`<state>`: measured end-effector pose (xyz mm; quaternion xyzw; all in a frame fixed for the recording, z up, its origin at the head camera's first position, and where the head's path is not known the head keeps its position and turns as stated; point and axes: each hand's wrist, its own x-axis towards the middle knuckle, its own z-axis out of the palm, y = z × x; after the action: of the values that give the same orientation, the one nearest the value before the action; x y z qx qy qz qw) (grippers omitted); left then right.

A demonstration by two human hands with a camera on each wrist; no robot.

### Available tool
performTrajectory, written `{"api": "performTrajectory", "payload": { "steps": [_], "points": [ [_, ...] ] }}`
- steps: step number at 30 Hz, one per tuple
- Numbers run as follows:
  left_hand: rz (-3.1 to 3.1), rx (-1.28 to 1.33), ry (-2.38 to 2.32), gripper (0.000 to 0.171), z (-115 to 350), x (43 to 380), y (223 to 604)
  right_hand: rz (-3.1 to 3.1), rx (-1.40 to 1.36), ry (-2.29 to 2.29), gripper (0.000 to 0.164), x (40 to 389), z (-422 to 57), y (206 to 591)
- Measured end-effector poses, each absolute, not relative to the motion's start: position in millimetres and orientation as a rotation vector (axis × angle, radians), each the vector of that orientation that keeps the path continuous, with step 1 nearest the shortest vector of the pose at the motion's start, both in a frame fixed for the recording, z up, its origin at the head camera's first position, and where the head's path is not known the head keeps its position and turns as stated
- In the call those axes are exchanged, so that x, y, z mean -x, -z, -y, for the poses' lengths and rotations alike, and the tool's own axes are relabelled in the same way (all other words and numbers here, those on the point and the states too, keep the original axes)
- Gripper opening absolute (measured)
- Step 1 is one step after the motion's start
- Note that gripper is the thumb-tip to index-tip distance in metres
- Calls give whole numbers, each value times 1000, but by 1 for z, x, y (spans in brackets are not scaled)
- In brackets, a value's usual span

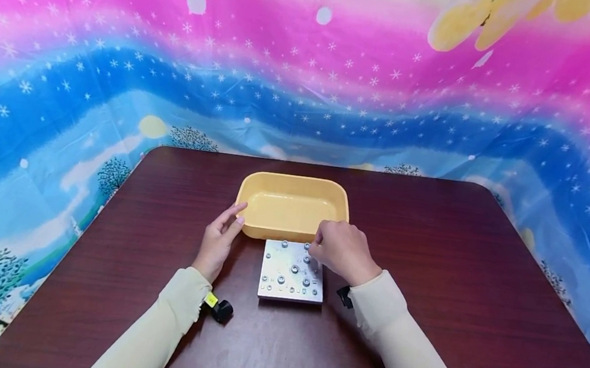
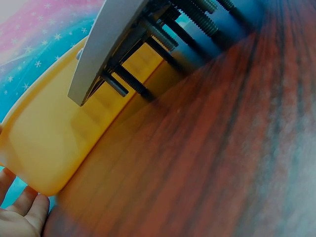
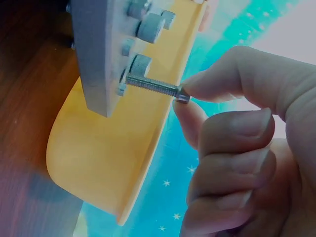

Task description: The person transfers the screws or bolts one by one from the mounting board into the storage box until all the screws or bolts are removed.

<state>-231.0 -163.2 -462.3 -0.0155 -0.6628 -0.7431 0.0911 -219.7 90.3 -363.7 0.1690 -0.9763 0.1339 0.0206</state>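
My right hand [image 1: 344,250] is over the far right corner of a square metal plate [image 1: 276,267]. Between thumb and index finger it pinches a socket-head screw [image 3: 155,86] by the head, the threaded end right at the plate's face in the right wrist view. Its other fingers curl into the palm. Several more screws [image 3: 151,28] sit in the plate with their heads on top, and threaded shanks [image 2: 159,50] stick out underneath. My left hand [image 1: 216,245] rests at the left end of a yellow tray [image 1: 289,234], its fingers fairly straight at the tray's rim.
The tray stands just behind the plate on a dark wood-grain table [image 1: 184,196]. A patterned cloth [image 1: 293,105] hangs around the table's back and sides. Small black cameras [image 1: 223,310] are strapped at both wrists.
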Motion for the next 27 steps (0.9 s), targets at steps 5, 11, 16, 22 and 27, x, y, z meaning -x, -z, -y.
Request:
{"api": "performTrajectory", "payload": {
  "steps": [5, 11, 16, 22, 27],
  "points": [
    [1980, 41, 2179, 36, 163, 231, 464, 2998, -538, -496, 11, 221, -93, 361],
    [1971, 55, 2150, 35, 162, 231, 465, 2972, -615, -648, 8, 222, -96, 361],
    [1941, 44, 2197, 35, 161, 231, 462, 2914, -664, -765, 6, 223, -96, 359],
    [1875, 61, 2241, 34, 159, 223, 445, 2794, -654, -918, 4, 229, -98, 360],
    [1852, 36, 2213, 32, 158, 221, 442, 2728, -611, -1120, 3, 239, -102, 362]
  ]
}}
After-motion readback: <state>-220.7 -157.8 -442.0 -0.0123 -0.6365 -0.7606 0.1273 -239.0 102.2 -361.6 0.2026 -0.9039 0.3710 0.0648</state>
